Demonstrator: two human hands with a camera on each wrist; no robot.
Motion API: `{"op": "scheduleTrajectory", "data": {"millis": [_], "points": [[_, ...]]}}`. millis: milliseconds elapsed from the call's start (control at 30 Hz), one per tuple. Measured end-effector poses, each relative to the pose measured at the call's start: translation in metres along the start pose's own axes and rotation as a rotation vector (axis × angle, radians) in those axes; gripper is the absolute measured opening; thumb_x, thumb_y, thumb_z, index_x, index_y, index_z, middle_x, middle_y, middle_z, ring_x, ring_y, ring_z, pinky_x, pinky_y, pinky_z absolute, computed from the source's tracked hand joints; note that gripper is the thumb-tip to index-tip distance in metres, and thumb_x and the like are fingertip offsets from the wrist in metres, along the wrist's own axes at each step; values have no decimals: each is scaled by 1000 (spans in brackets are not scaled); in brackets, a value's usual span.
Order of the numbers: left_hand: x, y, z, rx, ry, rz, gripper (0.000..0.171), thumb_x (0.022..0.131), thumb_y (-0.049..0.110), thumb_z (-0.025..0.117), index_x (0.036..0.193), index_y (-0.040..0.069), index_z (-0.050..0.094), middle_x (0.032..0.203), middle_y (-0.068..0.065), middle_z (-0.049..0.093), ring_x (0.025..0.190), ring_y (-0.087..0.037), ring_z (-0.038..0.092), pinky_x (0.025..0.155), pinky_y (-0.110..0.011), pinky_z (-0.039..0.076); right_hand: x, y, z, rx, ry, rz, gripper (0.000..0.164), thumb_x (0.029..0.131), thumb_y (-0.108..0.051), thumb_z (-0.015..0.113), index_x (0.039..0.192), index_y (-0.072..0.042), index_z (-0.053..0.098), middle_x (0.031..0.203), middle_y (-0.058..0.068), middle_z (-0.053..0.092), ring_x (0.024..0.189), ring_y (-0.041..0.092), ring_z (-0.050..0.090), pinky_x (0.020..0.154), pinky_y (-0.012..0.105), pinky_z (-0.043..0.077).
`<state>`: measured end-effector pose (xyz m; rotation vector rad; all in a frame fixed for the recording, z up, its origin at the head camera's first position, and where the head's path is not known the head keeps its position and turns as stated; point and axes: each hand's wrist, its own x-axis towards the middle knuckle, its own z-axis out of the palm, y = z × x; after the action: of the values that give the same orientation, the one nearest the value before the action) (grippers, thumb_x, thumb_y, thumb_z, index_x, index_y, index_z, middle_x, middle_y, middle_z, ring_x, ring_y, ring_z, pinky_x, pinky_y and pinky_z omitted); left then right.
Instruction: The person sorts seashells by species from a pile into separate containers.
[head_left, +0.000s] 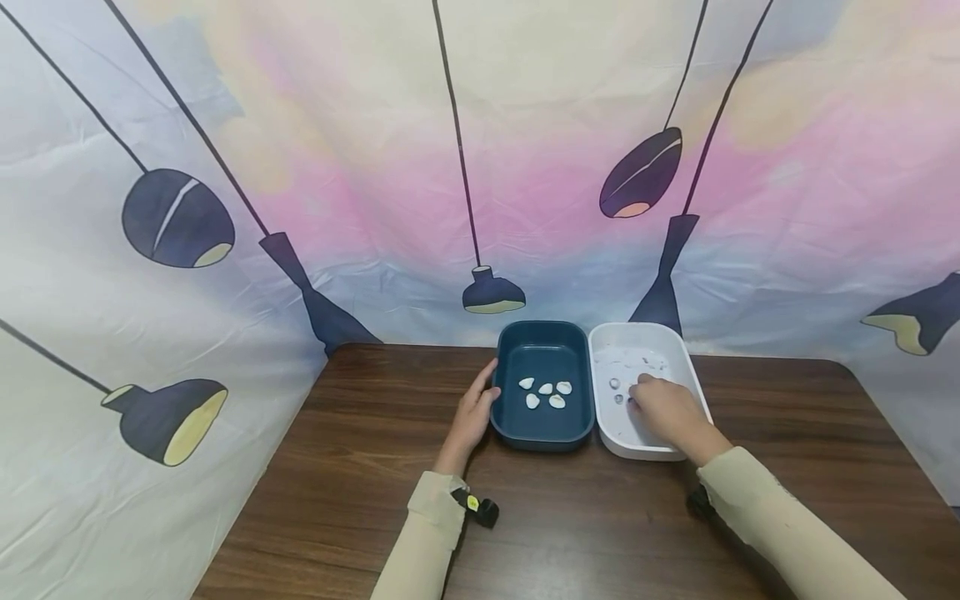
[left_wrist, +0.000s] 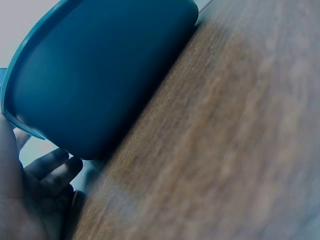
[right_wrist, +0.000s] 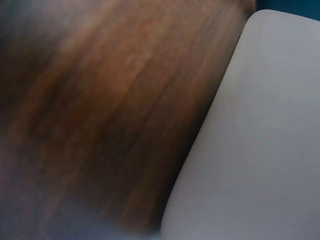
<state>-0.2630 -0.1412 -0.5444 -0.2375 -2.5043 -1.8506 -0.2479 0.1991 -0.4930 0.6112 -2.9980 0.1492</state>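
Note:
My left hand touches the left side of a dark teal tray; in the left wrist view its fingers lie relaxed by the tray's outer wall, the thumb near the rim. On the floor of that tray lie several white seashells. My right hand reaches down into a white tray, fingers bent toward its floor. I cannot tell whether the fingertips pinch anything. Beside them sit small, clear, roundish pieces. The right wrist view shows only the white tray's outer wall and the tabletop.
Both trays stand side by side near the back edge of a brown wooden table. Behind the table hangs a pastel cloth printed with dark lamps. The right forearm sleeve crosses the table's front right.

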Motion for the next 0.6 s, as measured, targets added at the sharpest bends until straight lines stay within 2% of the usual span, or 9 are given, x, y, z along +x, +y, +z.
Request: {"op": "scheduleTrajectory", "data": {"millis": [300, 600], "points": [[0, 1, 1, 4, 1, -3, 56, 108, 21, 45, 163, 20, 43, 167, -12, 40, 153, -38, 35, 120, -64, 29, 2, 2, 2, 22, -18, 21, 9, 94, -9, 69, 92, -3, 77, 80, 8, 62, 67, 22, 61, 65, 46, 56], [-1, 1, -1, 3, 1, -6, 56, 108, 22, 45, 164, 21, 42, 167, -12, 39, 154, -39, 35, 120, -65, 29, 1, 3, 3, 66, 13, 19, 7, 91, -9, 72, 87, -5, 76, 77, 6, 61, 66, 22, 59, 63, 46, 55]]}}
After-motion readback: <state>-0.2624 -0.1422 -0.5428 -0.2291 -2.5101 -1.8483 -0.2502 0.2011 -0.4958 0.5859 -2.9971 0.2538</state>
